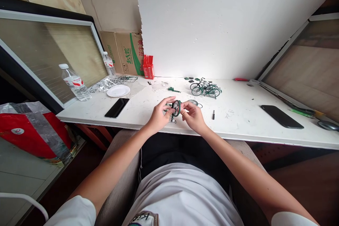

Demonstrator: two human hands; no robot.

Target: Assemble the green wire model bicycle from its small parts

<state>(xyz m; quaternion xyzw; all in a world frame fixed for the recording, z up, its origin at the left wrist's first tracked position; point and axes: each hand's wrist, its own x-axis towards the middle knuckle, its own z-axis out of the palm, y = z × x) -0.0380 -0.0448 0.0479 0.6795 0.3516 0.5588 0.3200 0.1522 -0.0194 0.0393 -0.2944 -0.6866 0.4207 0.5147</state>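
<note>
A small green and black model bicycle (pixel 176 108) is held up between my two hands near the table's front edge, its spoked wheel turned toward me. The fingers and thumb of my left hand (pixel 159 114) are closed around the bicycle from the left. My right hand (pixel 195 116) pinches at the wheel's right side; whether a tiny part sits between the fingertips is hidden. Just behind my right hand lies a loose spoked wheel (pixel 193 102). Farther back stand several finished-looking model bicycles (pixel 206 89), close together. A green part (pixel 174 89) lies behind my left hand.
On the white table (pixel 238 113) are a phone (pixel 117 107), a white plate (pixel 118 90), part frames (pixel 106 83), water bottles (pixel 76 84), a red box (pixel 148 67) and a small dark tool (pixel 213 114). A black phone-like slab (pixel 281 116) lies right. A white board (pixel 227 31) stands behind.
</note>
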